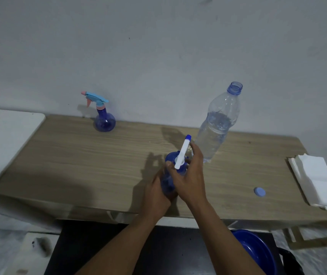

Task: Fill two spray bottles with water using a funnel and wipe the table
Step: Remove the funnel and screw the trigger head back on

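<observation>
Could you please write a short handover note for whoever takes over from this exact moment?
Left hand holds the near spray bottle by its body, at the table's front edge.
Right hand has a grip on its white sprayer head, at the neck.
Far spray bottle stands capped by the wall.
Water bottle is open, partly full; its cap lies on the table.
Tissues lie at the right end; no funnel is visible.
Left: wiping; whether either spray bottle still needs filling cannot be told.

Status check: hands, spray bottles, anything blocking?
Left hand grips blue spray bottle; right hand on its white spray head. Second spray bottle capped by wall. Open water bottle stands close behind.
</observation>
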`<action>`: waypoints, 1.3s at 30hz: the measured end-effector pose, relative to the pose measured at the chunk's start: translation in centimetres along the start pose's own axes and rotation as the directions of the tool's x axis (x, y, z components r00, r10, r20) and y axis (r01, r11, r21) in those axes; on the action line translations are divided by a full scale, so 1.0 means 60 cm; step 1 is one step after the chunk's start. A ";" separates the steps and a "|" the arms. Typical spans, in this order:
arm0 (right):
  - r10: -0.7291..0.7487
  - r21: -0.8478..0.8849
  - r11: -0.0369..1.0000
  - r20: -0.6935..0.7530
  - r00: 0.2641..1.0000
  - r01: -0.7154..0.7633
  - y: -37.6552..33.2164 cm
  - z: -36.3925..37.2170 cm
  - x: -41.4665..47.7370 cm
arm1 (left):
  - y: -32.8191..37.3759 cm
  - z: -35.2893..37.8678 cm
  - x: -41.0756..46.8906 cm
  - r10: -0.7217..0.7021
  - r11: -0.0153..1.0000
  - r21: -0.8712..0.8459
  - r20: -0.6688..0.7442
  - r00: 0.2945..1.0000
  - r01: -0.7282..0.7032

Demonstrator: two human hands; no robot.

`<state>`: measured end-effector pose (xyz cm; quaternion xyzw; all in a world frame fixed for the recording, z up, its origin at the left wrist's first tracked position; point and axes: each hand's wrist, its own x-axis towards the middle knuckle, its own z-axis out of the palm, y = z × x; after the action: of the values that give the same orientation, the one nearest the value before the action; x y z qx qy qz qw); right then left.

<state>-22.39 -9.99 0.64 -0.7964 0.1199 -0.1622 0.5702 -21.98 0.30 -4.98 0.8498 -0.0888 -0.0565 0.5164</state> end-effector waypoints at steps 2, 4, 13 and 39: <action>0.008 -0.033 0.999 0.047 0.999 -0.006 0.001 -0.002 0.008 | -0.010 0.009 0.000 0.014 0.996 0.084 -0.064 0.998 -0.008; -0.006 -0.100 0.995 0.016 1.000 0.008 0.005 -0.002 0.019 | -0.008 0.011 -0.002 -0.064 0.996 0.063 -0.038 0.997 0.066; -0.008 -0.137 0.990 0.074 0.997 0.019 -0.024 -0.001 0.030 | 0.024 -0.070 -0.046 -0.201 0.971 0.120 -0.043 0.979 0.205; 0.258 -0.512 0.842 0.659 0.706 0.171 -0.103 -0.024 -0.054 | 0.093 -0.295 -0.157 -0.305 0.683 0.574 -0.338 0.890 0.452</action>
<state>-25.88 -8.05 6.53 -0.9199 -0.0475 0.2093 0.3283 -28.37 15.07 8.16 0.9741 0.1324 -0.0367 0.1794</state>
